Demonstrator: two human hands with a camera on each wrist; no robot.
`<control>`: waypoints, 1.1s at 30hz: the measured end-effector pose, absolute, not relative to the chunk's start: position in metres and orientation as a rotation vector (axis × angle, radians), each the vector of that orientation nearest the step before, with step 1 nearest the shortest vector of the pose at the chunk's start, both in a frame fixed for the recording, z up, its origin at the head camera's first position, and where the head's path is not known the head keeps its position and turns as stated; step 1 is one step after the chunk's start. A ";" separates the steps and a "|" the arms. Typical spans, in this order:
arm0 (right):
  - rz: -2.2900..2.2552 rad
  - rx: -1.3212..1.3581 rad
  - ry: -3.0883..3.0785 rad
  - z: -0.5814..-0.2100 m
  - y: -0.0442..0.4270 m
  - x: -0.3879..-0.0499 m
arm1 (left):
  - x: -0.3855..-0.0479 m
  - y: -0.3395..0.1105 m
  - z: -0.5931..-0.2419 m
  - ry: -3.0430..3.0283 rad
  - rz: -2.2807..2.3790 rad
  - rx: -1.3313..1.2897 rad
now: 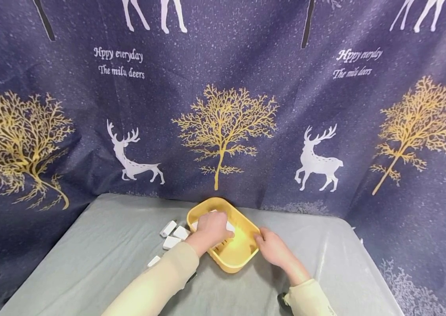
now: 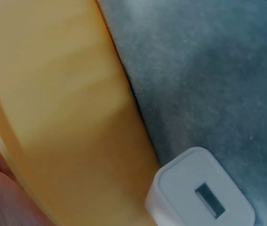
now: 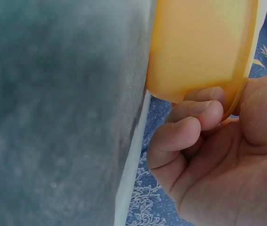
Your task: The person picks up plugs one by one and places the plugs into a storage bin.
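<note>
Four white adapters beside one yellow basin

In the head view, the basin is a deep, round-cornered rectangle of smooth, faintly glossy material, standing aslant on a softly wrinkled grey cloth. The adapters, small blocks with softened edges, lie to the basin's left: three grouped near its wall, one farther out, partly covered by a cream sleeve. Inside the basin, white pieces show around the left hand; their number cannot be told. That hand reaches over the basin's left side and down into it, back upward; its fingertips are hidden, so I cannot tell whether it holds a piece. The right hand grips the basin's right rim. Behind the basin hangs a dark blue fabric backdrop, printed with gold trees, white deer and lettering.

In the left wrist view, the basin's outer wall looks satiny, crossed by faint bands of shade, and part of the left palm shows beyond its curved rim. One adapter sits just beside the wall, a dark rectangular slot sunk into its flat end; whether the two touch is unclear.

In the right wrist view, bent fingers press the basin's outer wall, with the rim caught between them and the thumb's base.
</note>
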State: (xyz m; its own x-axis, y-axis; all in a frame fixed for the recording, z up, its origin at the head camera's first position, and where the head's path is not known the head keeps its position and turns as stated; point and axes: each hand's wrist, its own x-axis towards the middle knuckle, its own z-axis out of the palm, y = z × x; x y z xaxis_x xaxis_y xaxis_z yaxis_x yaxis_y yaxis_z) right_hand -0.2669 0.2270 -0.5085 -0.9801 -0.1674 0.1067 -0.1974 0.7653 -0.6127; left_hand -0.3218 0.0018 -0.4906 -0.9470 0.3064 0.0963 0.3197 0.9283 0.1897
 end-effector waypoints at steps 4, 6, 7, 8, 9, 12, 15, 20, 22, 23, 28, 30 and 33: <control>1.024 0.301 -2.907 -0.507 0.226 -0.266 | -0.323 0.003 -0.493 -3.017 -0.289 -0.484; 1.024 0.301 -2.907 -0.507 0.226 -0.266 | -0.324 0.004 -0.495 -3.021 -0.274 -0.479; 1.023 0.300 -2.907 -0.507 0.226 -0.266 | -0.324 0.005 -0.495 -3.023 -0.264 -0.478; 1.021 0.300 -2.907 -0.507 0.226 -0.265 | -0.324 0.005 -0.496 -3.028 -0.253 -0.476; 1.022 0.300 -2.907 -0.506 0.227 -0.265 | -0.324 0.006 -0.496 -3.032 -0.240 -0.476; 1.016 0.301 -2.909 -0.506 0.227 -0.265 | -0.325 0.007 -0.497 -3.044 -0.205 -0.480; 1.011 0.306 -2.908 -0.507 0.227 -0.265 | -0.326 0.007 -0.497 -3.053 -0.192 -0.478; 1.020 0.307 -2.908 -0.507 0.228 -0.265 | -0.324 0.007 -0.497 -3.055 -0.212 -0.451; 1.025 0.308 -2.908 -0.507 0.228 -0.265 | -0.324 0.007 -0.497 -3.049 -0.226 -0.443; 1.025 0.309 -2.908 -0.507 0.228 -0.265 | -0.324 0.007 -0.497 -3.045 -0.232 -0.442; 1.013 0.315 -2.904 -0.508 0.228 -0.265 | -0.323 0.008 -0.498 -3.036 -0.239 -0.431; 1.012 0.315 -2.905 -0.508 0.228 -0.266 | -0.323 0.009 -0.498 -3.036 -0.236 -0.429; 1.009 0.316 -2.904 -0.509 0.228 -0.267 | -0.322 0.009 -0.498 -3.036 -0.237 -0.430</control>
